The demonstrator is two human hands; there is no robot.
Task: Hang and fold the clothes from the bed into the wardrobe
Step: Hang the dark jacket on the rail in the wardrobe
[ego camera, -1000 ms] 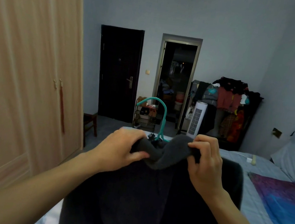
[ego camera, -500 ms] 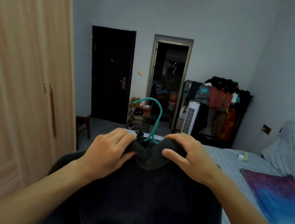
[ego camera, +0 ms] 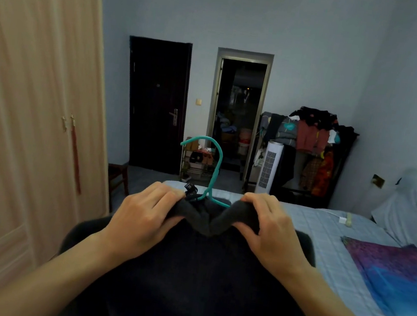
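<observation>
A dark grey garment [ego camera: 187, 281] hangs in front of me on a teal hanger [ego camera: 214, 169], whose hook sticks up above the collar. My left hand [ego camera: 142, 218] grips the left side of the collar, next to a small black label. My right hand [ego camera: 269, 233] grips the right side of the collar. The hanger's arms are mostly hidden inside the garment. The wooden wardrobe [ego camera: 30, 123] stands at my left with its doors closed. The bed [ego camera: 323, 240] with its pale blue cover lies ahead and to the right.
A purple and blue cloth [ego camera: 397, 280] lies on the bed at right. A clothes rack [ego camera: 310, 154] full of garments and a white tower fan [ego camera: 268, 165] stand at the far wall. A dark door [ego camera: 156, 104], an open doorway [ego camera: 236, 114] and a wooden stool [ego camera: 118, 175] are beyond.
Both hands have spread apart along the collar, pulling it over the hanger's shoulders. The garment now sits squarer on the hanger, and the view has shifted slightly.
</observation>
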